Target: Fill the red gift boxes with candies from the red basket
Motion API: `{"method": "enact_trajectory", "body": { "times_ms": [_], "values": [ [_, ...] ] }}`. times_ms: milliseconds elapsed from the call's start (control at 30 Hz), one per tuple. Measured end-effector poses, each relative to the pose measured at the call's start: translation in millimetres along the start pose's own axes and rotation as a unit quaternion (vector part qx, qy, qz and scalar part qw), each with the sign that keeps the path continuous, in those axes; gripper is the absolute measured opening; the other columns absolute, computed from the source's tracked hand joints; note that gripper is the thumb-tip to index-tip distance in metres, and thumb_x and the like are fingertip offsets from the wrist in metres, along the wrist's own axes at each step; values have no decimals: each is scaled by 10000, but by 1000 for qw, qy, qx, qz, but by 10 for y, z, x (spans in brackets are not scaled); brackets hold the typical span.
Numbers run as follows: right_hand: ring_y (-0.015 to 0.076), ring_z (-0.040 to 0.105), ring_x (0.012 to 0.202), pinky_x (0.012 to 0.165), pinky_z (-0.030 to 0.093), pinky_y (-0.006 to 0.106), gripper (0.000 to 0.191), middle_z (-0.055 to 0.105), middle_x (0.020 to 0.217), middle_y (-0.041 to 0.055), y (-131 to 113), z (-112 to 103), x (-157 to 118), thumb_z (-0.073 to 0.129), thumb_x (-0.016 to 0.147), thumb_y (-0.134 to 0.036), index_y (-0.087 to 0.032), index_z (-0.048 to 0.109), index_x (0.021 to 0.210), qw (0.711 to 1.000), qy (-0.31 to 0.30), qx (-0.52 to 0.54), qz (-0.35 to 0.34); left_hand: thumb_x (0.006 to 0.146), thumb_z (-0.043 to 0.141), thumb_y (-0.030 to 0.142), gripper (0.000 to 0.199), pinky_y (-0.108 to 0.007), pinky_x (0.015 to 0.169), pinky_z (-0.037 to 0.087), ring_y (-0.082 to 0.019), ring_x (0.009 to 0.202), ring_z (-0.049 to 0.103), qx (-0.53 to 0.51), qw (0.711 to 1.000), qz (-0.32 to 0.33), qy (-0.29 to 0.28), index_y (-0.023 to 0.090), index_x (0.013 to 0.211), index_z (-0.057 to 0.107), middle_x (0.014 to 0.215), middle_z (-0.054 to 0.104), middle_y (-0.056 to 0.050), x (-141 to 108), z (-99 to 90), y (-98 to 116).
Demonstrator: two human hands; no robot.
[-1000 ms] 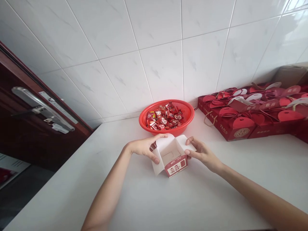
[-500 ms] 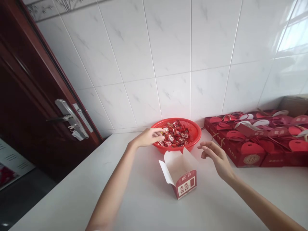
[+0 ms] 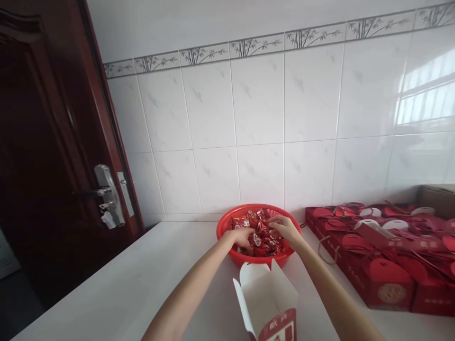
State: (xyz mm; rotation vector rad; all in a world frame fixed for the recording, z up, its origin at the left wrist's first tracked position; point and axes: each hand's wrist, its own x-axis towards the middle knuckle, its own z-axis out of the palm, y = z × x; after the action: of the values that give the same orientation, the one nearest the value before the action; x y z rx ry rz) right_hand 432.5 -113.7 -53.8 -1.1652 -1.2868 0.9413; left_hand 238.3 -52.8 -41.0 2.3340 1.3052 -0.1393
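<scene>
A red plastic basket (image 3: 224, 226) holds several red-wrapped candies (image 3: 261, 241). My left hand (image 3: 243, 238) reaches into the basket from the left, fingers apart and dipping among the candies; some fingertips are hidden. On the basket's right side is my right hand (image 3: 285, 229), its fingers bent and apart over the candies, with no candy visibly gripped. In front of the basket, between my forearms, stands a red and white paper box (image 3: 261, 293) with its flaps up and its top unfolded. No candy shows inside it, and its near end is cut off by the frame.
Rows of red gift boxes (image 3: 373, 265) with folded tops and cord handles fill the right side of the white table (image 3: 142, 279). A brown carton (image 3: 439, 201) is behind them. Against the back is a tiled wall (image 3: 259, 175); a dark red door (image 3: 46, 156) stands left.
My right hand has moved from beside the paper box into the basket. My left hand has gone deeper among the candies. The view has tilted up, showing more wall.
</scene>
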Motion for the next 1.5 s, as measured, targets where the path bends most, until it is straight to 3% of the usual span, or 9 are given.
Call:
{"method": "enact_trajectory", "body": {
  "times_ms": [200,300,533,700,900,1100,1233,1333,1500],
  "values": [
    [204,691,696,707,568,362,182,703,772,34,103,-58,7,678,720,-336,-191,660,829,999,28,-10,-38,611,853,344,505,-374,968,487,-302,1127,627,-162,965,97,180,178,1061,694,1162,705,-75,-13,-17,-3],
    [225,709,812,765,579,377,281,713,881,56,100,-53,18,678,744,-377,-186,648,947,999,33,-20,-10,636,844,354,432,-370,979,483,-276,1085,638,-223,937,153,221,178,1004,702,1106,722,-57,-30,-14,17],
    [275,705,1013,763,597,376,439,715,1077,98,27,-33,3,666,814,-487,-204,616,1145,999,-2,-4,47,674,821,366,346,-341,916,514,-226,978,662,-274,903,241,225,196,955,712,1021,730,-33,-77,-18,49],
    [244,704,998,799,592,354,484,702,1107,88,-26,-31,-25,735,753,-328,-197,595,1197,998,4,26,62,668,809,339,327,-341,942,491,-228,999,648,-256,911,226,229,184,934,699,1020,725,-37,-161,-42,136],
    [192,692,725,712,571,342,320,697,787,17,-76,-22,-73,739,701,-196,-182,599,989,996,-39,37,65,658,824,412,380,-361,957,484,-246,1011,652,-270,914,224,205,173,918,683,1012,725,-52,-185,-35,172],
    [191,643,620,581,522,325,370,639,685,-25,24,-35,-30,757,624,-214,-215,555,935,996,74,-16,42,682,805,475,501,-351,1009,452,-254,1123,621,-263,917,204,220,187,1067,665,1166,693,-65,-117,-3,114],
    [210,666,769,634,515,312,286,683,866,31,41,-50,-20,688,629,-202,-213,605,902,988,125,-89,20,795,698,571,436,-323,912,470,-226,989,628,-238,914,202,257,181,984,649,1014,678,-46,-53,17,71],
    [228,680,920,748,533,325,292,708,979,65,-5,-38,-55,703,693,-267,-207,627,969,995,58,-86,-1,899,564,594,412,-293,773,468,-175,803,587,-242,909,224,255,185,898,618,861,623,-12,-13,33,55],
    [214,671,731,674,513,339,447,682,710,-11,11,10,-60,735,745,-411,-212,626,1131,990,-107,-93,-24,949,483,579,430,-283,732,460,-173,793,569,-254,909,252,213,180,858,613,835,614,-19,-9,48,94]
  ]
}}
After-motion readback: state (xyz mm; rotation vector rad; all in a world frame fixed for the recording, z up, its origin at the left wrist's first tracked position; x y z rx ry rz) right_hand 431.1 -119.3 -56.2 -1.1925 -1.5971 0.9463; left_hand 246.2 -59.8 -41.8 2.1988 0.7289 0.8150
